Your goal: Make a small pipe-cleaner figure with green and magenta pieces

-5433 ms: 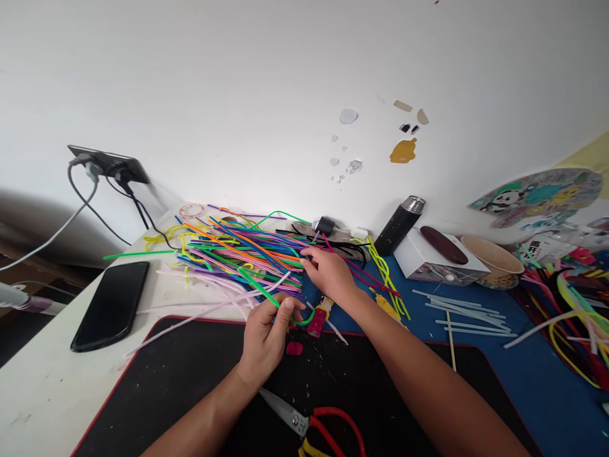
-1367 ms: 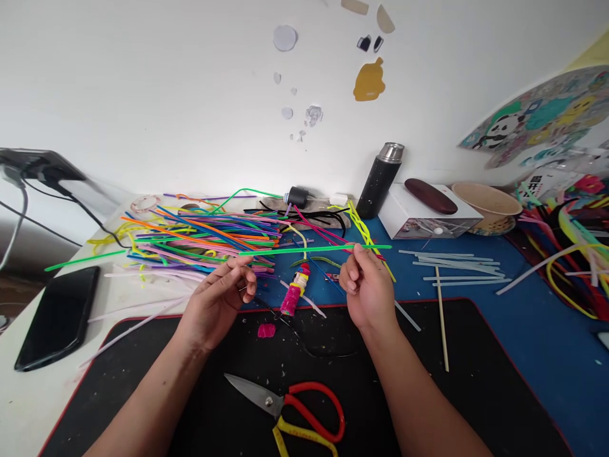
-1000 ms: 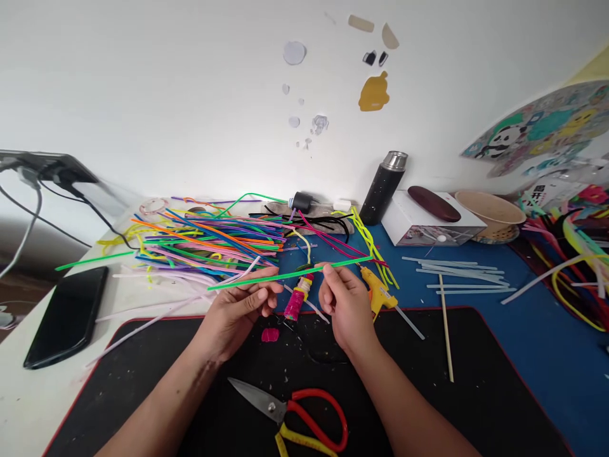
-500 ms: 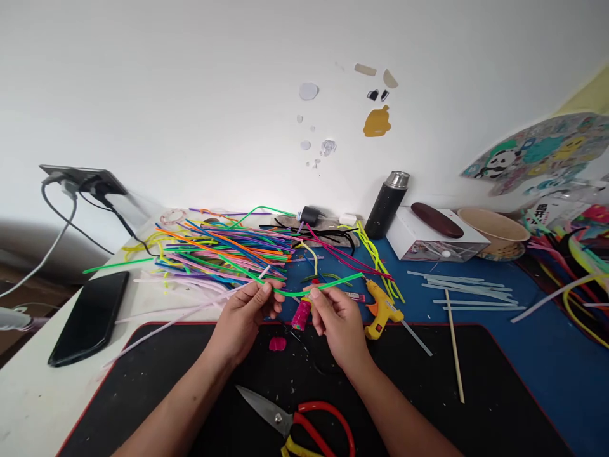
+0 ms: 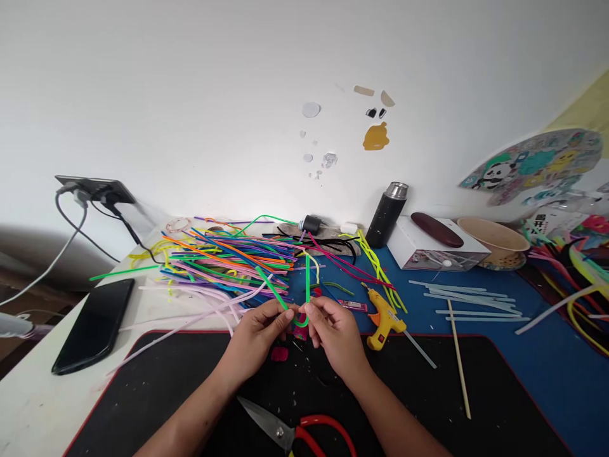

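Over the black mat (image 5: 190, 387), our left hand (image 5: 261, 333) and right hand (image 5: 335, 329) pinch the green stem (image 5: 307, 279) between thumbs and forefingers. We hold it above the mat's far edge, bent into a U (one end upright, one leaning left); the bend looks made, the ends unjoined. Far right, a white label (image 5: 547, 223) carries characters too small to read.

You are looking through one camera worn on your head, which is facing forward and down over the tabletop (image 5: 28, 409) from its near side. At close range, your left hand (image 5: 261, 333) and right hand (image 5: 337, 330) are showing just below the view's middle, while the wall (image 5: 204, 95) beyond the far edge is filling the upper part.
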### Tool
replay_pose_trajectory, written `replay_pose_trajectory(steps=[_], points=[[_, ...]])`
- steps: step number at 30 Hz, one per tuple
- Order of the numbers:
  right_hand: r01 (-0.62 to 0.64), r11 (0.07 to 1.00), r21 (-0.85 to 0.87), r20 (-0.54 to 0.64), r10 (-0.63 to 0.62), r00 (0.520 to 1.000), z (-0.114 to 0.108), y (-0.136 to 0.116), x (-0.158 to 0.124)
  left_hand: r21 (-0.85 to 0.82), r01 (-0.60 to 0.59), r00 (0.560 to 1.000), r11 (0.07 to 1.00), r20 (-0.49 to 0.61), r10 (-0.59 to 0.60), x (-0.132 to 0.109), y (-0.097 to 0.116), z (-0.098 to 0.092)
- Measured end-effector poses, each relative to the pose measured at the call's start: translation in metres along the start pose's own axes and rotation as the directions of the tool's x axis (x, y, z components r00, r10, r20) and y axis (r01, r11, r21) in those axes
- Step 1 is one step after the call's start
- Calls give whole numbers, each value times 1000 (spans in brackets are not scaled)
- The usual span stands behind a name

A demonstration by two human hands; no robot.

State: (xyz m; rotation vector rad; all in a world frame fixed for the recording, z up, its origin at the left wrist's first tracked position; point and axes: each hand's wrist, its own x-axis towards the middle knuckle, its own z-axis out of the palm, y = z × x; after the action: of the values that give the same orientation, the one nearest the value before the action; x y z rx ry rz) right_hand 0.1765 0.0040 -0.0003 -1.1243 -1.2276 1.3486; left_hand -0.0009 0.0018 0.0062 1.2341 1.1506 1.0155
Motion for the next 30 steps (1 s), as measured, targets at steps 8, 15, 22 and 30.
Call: replay_pose_trajectory(steps=[8, 15, 22, 30], points=[[22, 1000, 2, 42, -22, 999, 4, 0, 0, -255, 119, 990, 960, 106, -95, -1, 6, 8], [-77, 997, 26, 118, 74, 990, 9, 6, -2, -315, 127, 991, 940, 67, -112, 1, -3, 5], [-74, 996, -42, 131, 79, 988, 8, 13, -3, -347, 143, 990, 927, 51, -134, 3, -1, -5], [114, 953, -281, 205, -56, 977, 6, 11, -5, -212, 104, 994, 972, 66, -92, 6, 3, -20]])
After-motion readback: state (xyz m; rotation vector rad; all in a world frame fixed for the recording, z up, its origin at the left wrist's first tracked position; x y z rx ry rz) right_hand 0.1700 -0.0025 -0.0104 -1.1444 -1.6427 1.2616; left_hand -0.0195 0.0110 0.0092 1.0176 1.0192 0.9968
